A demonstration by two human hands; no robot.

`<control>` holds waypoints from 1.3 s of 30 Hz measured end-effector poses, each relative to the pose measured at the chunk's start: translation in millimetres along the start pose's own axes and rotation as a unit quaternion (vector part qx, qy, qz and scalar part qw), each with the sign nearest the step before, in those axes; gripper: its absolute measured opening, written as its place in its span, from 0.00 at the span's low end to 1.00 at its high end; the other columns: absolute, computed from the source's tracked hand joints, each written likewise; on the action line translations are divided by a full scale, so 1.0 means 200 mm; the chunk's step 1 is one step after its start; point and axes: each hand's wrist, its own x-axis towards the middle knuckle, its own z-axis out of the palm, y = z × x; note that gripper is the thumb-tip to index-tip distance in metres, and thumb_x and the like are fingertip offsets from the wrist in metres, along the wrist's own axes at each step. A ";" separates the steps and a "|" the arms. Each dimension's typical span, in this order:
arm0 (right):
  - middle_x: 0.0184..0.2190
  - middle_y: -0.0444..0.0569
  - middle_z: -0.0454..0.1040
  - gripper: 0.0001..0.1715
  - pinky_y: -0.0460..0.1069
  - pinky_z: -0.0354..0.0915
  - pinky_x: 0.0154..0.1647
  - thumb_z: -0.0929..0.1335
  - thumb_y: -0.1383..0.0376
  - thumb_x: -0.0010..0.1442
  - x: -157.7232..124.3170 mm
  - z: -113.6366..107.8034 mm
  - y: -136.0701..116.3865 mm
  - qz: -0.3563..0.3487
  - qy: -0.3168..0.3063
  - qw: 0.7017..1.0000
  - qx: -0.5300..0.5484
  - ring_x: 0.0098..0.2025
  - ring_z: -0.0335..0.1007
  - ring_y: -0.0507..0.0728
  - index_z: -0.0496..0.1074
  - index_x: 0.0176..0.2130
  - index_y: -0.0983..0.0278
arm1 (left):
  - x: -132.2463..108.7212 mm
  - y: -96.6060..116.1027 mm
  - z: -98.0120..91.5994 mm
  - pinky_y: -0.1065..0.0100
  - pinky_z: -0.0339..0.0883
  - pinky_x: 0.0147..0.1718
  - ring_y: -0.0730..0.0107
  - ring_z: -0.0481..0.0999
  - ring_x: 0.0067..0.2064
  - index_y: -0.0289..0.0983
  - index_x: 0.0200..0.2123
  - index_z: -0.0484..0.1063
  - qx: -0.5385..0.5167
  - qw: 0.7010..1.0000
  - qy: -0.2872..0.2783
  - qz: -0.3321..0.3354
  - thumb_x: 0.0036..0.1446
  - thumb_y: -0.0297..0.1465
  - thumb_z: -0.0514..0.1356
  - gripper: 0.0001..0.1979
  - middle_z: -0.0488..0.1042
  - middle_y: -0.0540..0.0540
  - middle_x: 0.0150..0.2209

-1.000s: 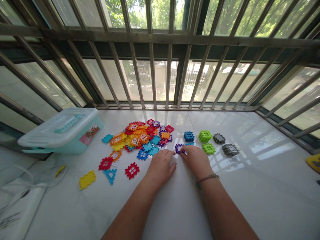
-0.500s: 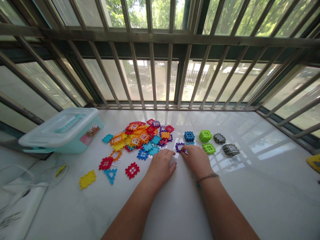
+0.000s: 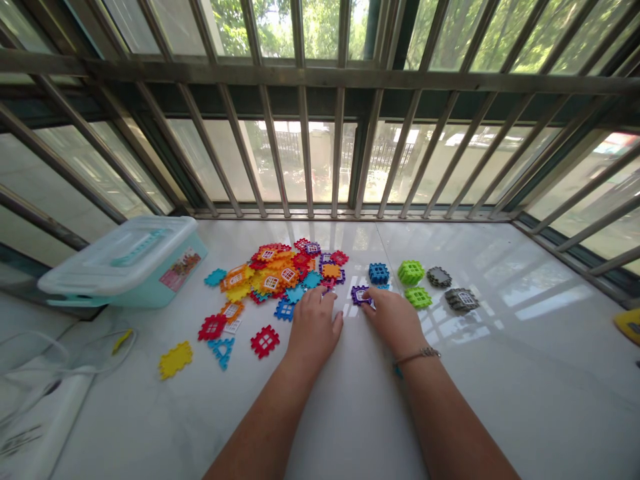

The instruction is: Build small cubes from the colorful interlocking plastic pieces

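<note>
The right hand (image 3: 393,321) pinches the purple square building tile (image 3: 358,295) at its near-right edge, while the open left hand (image 3: 315,327) sits farther away.

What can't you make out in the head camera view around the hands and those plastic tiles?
Head view:
Left hand: covers the tiles beneath it.
Right hand: covers part of the purple tile, so any grip is unclear.
Tile pile: upper tiles hide the lower ones.
Yellow object: cut off by the right edge, so its kind is unclear.
</note>
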 end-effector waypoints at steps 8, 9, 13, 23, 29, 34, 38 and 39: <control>0.44 0.47 0.84 0.10 0.48 0.61 0.40 0.72 0.60 0.69 -0.01 -0.01 -0.01 0.013 0.000 1.000 0.016 0.45 0.80 0.59 0.79 0.50 0.55 | 0.01 -0.08 0.04 0.40 0.61 0.67 0.39 0.66 0.68 0.37 0.69 0.67 0.070 0.995 -0.004 -0.075 0.68 0.35 0.60 0.28 0.69 0.32 0.68; 0.44 0.47 0.84 0.10 0.48 0.61 0.40 0.72 0.59 0.69 -0.01 -0.01 -0.01 0.012 0.001 1.000 0.017 0.45 0.80 0.59 0.79 0.50 0.55 | 0.01 -0.07 0.03 0.41 0.62 0.67 0.39 0.67 0.66 0.37 0.69 0.66 0.074 0.994 -0.007 -0.074 0.68 0.35 0.60 0.28 0.70 0.32 0.67; 0.42 0.47 0.84 0.11 0.49 0.62 0.40 0.72 0.58 0.70 -0.01 -0.02 -0.02 0.017 -0.006 1.000 0.012 0.44 0.80 0.59 0.79 0.51 0.54 | 0.01 -0.06 0.02 0.43 0.63 0.64 0.41 0.69 0.62 0.37 0.66 0.69 0.088 0.993 -0.014 -0.075 0.68 0.33 0.59 0.24 0.73 0.32 0.62; 0.42 0.48 0.84 0.11 0.49 0.62 0.40 0.71 0.57 0.70 -0.01 -0.03 -0.02 0.019 -0.006 1.000 0.006 0.44 0.79 0.60 0.78 0.51 0.54 | 0.02 -0.03 -0.03 0.48 0.69 0.54 0.46 0.73 0.56 0.42 0.58 0.74 0.131 0.987 -0.031 -0.087 0.66 0.24 0.54 0.20 0.77 0.36 0.53; 0.40 0.47 0.84 0.11 0.48 0.59 0.38 0.71 0.57 0.70 -0.01 -0.03 -0.03 0.018 0.004 1.000 0.017 0.42 0.79 0.59 0.79 0.50 0.55 | 0.03 -0.05 -0.04 0.41 0.65 0.62 0.40 0.68 0.66 0.41 0.61 0.73 0.081 0.991 -0.018 -0.103 0.67 0.34 0.60 0.20 0.71 0.34 0.65; 0.34 0.47 0.82 0.12 0.49 0.56 0.34 0.70 0.54 0.69 -0.01 -0.10 0.01 0.036 0.046 0.996 0.071 0.34 0.75 0.57 0.81 0.47 0.56 | 0.04 -0.09 0.02 0.27 0.41 0.73 0.38 0.55 0.75 0.45 0.68 0.68 0.071 0.995 -0.011 -0.064 0.68 0.41 0.63 0.27 0.62 0.36 0.74; 0.29 0.47 0.78 0.22 0.49 0.57 0.34 0.66 0.48 0.71 -0.01 -0.18 0.14 0.115 0.171 0.965 0.159 0.30 0.70 0.56 0.80 0.41 0.60 | 0.05 -0.10 0.03 0.27 0.46 0.72 0.41 0.59 0.74 0.43 0.59 0.73 0.076 0.994 -0.018 -0.070 0.69 0.36 0.61 0.17 0.67 0.36 0.71; 0.28 0.48 0.78 0.25 0.49 0.57 0.34 0.65 0.46 0.71 -0.01 -0.19 0.17 0.134 0.205 0.953 0.175 0.30 0.70 0.57 0.80 0.40 0.61 | 0.05 -0.10 0.02 0.28 0.48 0.72 0.42 0.60 0.73 0.43 0.56 0.75 0.076 0.994 -0.015 -0.071 0.69 0.35 0.61 0.14 0.69 0.36 0.69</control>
